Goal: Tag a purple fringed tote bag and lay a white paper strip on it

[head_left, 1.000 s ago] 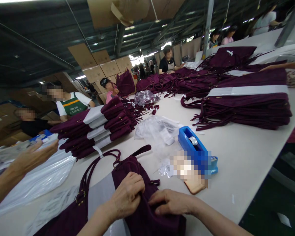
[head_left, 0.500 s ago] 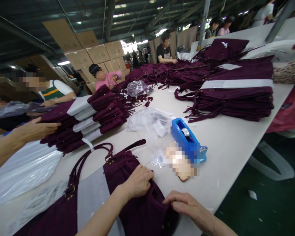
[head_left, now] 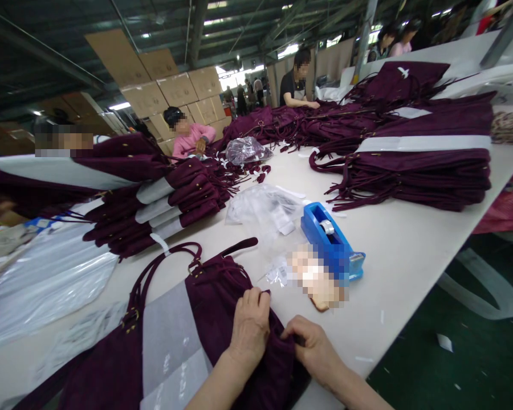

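Observation:
A dark purple handbag (head_left: 216,296) lies on the table in front of me, with a pale wrap (head_left: 171,330) across its body and its strap handles towards the back. My left hand (head_left: 251,322) is closed on the bag's upper edge, fingers curled over the fabric. On the right side of the same bag, my right hand (head_left: 310,344) pinches the edge between thumb and fingers. Beyond my hands stand a blue tape dispenser (head_left: 331,242) and a partly blurred tan object (head_left: 325,293).
Stacked purple bags (head_left: 188,193) lie at the left, and a wrapped bundle of bags (head_left: 419,165) at the right. Clear plastic bags (head_left: 265,208) lie mid-table. Plastic sheets (head_left: 64,285) cover the left side. Co-workers stand around the table (head_left: 393,245); its right edge drops to a green floor.
A co-worker's hand at the left has lifted a wrapped purple bag off the stack. My right hand has come closer to my left and closed on the handbag's edge.

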Demonstrator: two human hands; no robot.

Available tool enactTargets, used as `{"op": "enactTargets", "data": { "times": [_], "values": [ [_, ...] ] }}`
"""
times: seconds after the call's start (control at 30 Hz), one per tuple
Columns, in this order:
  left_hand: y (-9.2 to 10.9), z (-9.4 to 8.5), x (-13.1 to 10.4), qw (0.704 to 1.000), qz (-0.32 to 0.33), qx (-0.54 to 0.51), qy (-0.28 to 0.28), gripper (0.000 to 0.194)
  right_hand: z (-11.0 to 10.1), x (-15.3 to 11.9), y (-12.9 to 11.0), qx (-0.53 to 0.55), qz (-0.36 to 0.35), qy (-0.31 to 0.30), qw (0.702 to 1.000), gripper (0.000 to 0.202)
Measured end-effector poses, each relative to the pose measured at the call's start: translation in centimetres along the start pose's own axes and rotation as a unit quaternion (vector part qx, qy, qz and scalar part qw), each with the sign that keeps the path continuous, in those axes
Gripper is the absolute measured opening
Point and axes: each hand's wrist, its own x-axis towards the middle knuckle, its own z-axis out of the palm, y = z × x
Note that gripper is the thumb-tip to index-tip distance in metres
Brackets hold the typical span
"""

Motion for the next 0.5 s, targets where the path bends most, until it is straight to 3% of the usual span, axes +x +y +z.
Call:
{"op": "enactTargets", "data": {
  "times": [0.1,0.17,0.23,0.3,0.4,0.5],
  "values": [
    [1.0,-0.1,-1.8,0.969,-0.146,-0.198,0.016,0.015,-0.2,-0.3,0.1,0.0,0.003,0.008,1.0,0.019],
    [1.8,0.1,-3.0,0.941,-0.18,-0.282,0.042,0.02,-0.1,-0.3,0.1,-0.002,0.003,0.01,1.0,0.019],
    [2.6,0.7,-3.9,0.933,-0.178,-0.302,0.077,0.029,-0.1,-0.5,0.1,-0.016,-0.004,0.011,1.0,0.018],
    [3.3,1.8,-4.5,0.944,-0.161,-0.264,0.113,0.031,-0.5,-0.8,0.2,-0.036,-0.025,0.002,0.999,0.017],
    [4.3,4.0,-5.1,0.97,-0.111,-0.122,0.177,0.029,-1.9,-1.7,0.0,-0.064,-0.056,-0.036,0.996,0.019],
    [5.2,6.2,-5.2,0.973,-0.071,0.019,0.219,0.03,-3.2,-2.3,-1.1,-0.145,-0.093,0.04,0.984,0.022]
  ]
}}
